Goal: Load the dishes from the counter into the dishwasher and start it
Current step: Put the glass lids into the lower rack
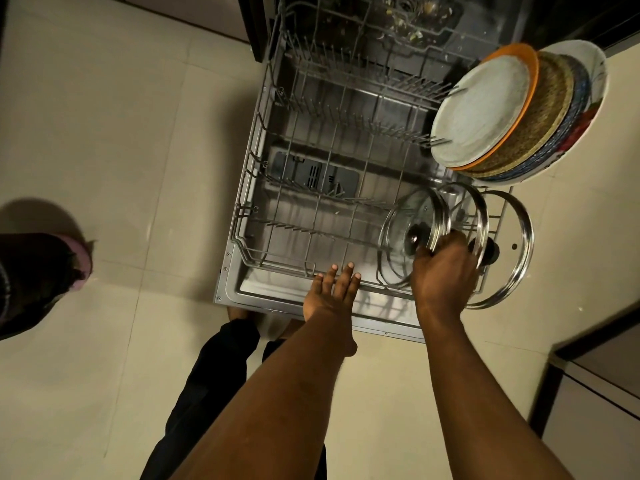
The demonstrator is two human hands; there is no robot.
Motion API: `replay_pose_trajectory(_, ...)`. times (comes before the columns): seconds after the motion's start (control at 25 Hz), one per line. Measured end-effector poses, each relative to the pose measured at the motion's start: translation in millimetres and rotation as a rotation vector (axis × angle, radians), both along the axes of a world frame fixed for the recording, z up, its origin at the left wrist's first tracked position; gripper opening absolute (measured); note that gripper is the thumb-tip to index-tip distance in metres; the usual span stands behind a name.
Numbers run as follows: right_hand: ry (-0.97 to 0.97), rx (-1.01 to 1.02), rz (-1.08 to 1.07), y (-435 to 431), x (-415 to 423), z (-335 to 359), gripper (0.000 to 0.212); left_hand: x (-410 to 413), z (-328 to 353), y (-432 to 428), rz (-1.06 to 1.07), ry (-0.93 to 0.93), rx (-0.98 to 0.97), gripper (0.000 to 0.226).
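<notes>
The left hand [332, 292] holds its fingers straight and released over the front rim of the dishwasher's lower rack [252, 188], while the right hand [445, 271] grasps the rim of a glass lid [410, 220] standing in that rack, with two more lids [519, 258] just right of its fingers and upright plates [481, 109] beyond them.

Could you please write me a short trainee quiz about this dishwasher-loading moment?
1. True or false: the right hand grips a glass lid.
2. Where do the plates stand in the rack? A) left side B) right side C) middle
3. Fill in: the fingers of the left hand are ___ (straight or curled).
Key: 1 true; 2 B; 3 straight.
</notes>
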State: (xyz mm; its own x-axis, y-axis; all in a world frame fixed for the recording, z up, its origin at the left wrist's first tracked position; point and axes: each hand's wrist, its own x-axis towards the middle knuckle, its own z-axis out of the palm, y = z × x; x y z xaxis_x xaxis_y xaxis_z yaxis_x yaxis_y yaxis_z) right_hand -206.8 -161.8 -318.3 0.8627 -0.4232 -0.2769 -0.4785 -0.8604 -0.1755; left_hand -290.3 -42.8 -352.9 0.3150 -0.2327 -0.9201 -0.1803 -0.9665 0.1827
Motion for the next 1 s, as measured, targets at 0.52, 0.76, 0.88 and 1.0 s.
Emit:
replay_pose_trajectory(0.52,-0.125,0.026,-0.077,19,-2,-17,0.024,-2,-2,2,0.000,-0.026,-0.019,0.115)
replay_pose_trajectory(0.76,0.063,-0.093,-0.007,18,1,-11,0.021,-2,-4,2,-0.012,-0.022,-0.004,0.114)
replay_pose_trajectory(0.88,0.104,-0.076,0.025,14,5,-5,0.021,-2,-3,3,-0.018,-0.021,-0.007,0.114)
replay_pose_trajectory(1.0,0.160,-0.045,0.087,15,-4,-1,0.019,1,-2,3,-0.019,-0.028,-0.033,0.110)
